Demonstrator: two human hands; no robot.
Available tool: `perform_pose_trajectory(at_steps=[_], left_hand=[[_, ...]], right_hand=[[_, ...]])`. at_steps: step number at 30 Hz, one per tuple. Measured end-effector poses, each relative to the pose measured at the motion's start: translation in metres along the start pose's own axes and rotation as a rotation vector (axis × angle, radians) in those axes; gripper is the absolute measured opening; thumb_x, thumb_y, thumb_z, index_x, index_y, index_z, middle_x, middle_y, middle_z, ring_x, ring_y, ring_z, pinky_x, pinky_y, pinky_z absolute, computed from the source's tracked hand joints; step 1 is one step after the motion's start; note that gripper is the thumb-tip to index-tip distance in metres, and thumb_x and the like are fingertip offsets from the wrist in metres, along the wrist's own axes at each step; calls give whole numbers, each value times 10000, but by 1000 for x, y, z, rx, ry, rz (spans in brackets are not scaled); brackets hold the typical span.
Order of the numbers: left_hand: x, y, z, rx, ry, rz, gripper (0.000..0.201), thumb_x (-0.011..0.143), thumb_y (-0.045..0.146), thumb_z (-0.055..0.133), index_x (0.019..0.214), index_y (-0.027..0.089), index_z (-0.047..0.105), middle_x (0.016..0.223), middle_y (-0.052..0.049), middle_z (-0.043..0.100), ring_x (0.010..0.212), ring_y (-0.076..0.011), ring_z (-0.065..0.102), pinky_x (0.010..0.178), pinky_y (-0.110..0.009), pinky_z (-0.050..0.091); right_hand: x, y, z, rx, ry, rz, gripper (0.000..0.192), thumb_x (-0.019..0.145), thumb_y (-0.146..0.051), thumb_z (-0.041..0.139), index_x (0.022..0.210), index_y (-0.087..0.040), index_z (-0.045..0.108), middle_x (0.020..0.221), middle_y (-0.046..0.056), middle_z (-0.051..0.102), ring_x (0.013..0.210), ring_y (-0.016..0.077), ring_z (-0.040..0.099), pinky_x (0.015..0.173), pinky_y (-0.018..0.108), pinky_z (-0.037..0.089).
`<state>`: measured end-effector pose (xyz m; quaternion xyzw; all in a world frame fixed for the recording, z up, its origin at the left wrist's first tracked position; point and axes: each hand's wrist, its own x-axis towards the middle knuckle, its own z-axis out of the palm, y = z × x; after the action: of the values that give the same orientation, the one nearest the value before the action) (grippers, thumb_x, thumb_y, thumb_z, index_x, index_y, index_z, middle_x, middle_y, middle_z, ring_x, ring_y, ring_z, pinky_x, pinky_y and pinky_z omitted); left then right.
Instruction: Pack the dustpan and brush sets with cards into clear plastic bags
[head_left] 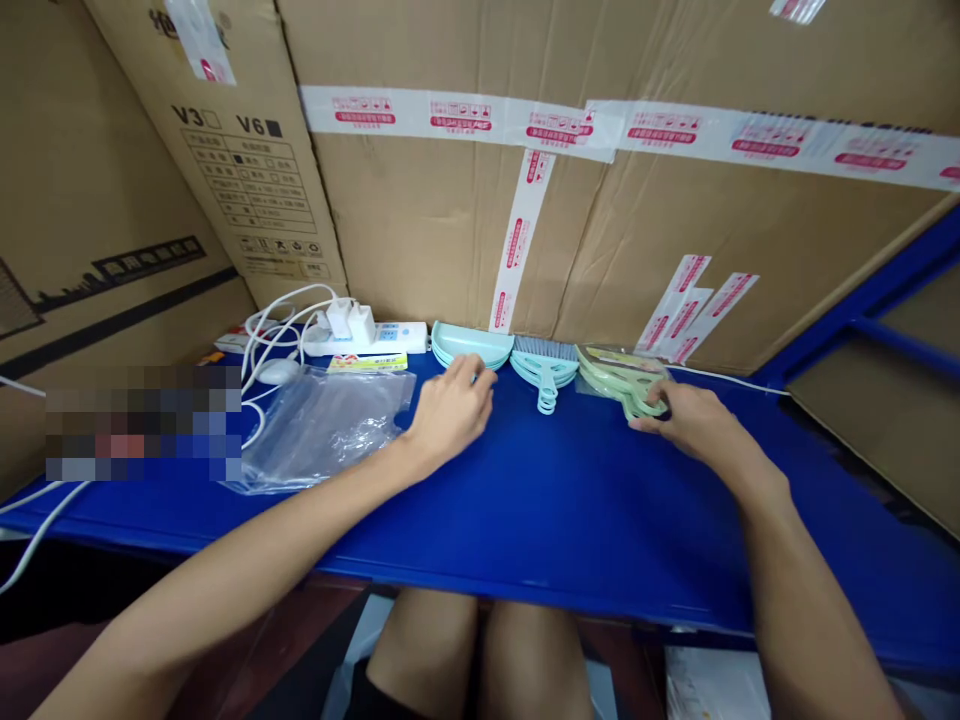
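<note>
Take the bare middle of the blue table top (525, 510) as the centre of the clock. The pale green plastic stack (606, 376), with a short handle and partly wrapped in clear film, lies near 2 o'clock. The right hand (694, 415) has closed its thumb and fingers on the handle end of it.

The left hand (454, 405) is half open, its fingers bent, at the stack of half-round, mint-blue plastic dustpans (469, 343) between 11 and 12. Whether it touches them, I cannot tell. Between 12 and 1 stand the light-blue plastic hand brushes (546, 372) with grey bristles. A flat, clear plastic bag (337, 420) lies between 9 and 10.

In my judgement, the green pieces are light and quite stiff, not fragile, but the film can slip under the fingers. The handle seems the best place to hold; for the dustpans, the rim.
</note>
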<state>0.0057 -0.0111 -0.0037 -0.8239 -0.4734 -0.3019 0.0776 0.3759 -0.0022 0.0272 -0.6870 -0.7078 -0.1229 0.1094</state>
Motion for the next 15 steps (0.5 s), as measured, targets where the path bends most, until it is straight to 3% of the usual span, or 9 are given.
perform_pose_trajectory(at_steps=[2, 5, 9, 15], left_hand=[[4, -16, -1, 65, -2, -95, 184, 980, 297, 634, 1076, 157, 706, 1179, -201, 627, 1118, -374, 612, 674, -364, 568], [6, -36, 5, -32, -55, -163, 222, 907, 370, 748, 920, 150, 722, 1209, -191, 577, 1006, -347, 657, 743, -413, 592], [5, -45, 10, -223, -51, -202, 368, 915, 471, 734, 762, 137, 720, 1259, -177, 539, 850, -271, 685, 866, -466, 589], [12, -46, 2, -122, 30, -155, 357, 1009, 448, 597, 906, 146, 758, 1291, -170, 517, 727, -191, 624, 858, -468, 580]], right_hand=[[-9, -22, -9, -47, 157, 17, 303, 905, -493, 698, 1020, -214, 675, 1011, 150, 707, 944, 348, 648, 662, 366, 422], [-17, -61, -13, 13, 362, -67, 250, 1012, -400, 545, 1034, -194, 687, 1080, 180, 698, 1062, 358, 622, 775, 405, 456], [-16, -89, -1, 110, 329, -201, 269, 1029, -321, 495, 911, -205, 707, 1006, 146, 723, 1045, 321, 641, 798, 388, 453], [-14, -82, 3, 145, 259, -185, 263, 1011, -305, 515, 875, -216, 721, 945, 118, 771, 996, 312, 674, 741, 367, 443]])
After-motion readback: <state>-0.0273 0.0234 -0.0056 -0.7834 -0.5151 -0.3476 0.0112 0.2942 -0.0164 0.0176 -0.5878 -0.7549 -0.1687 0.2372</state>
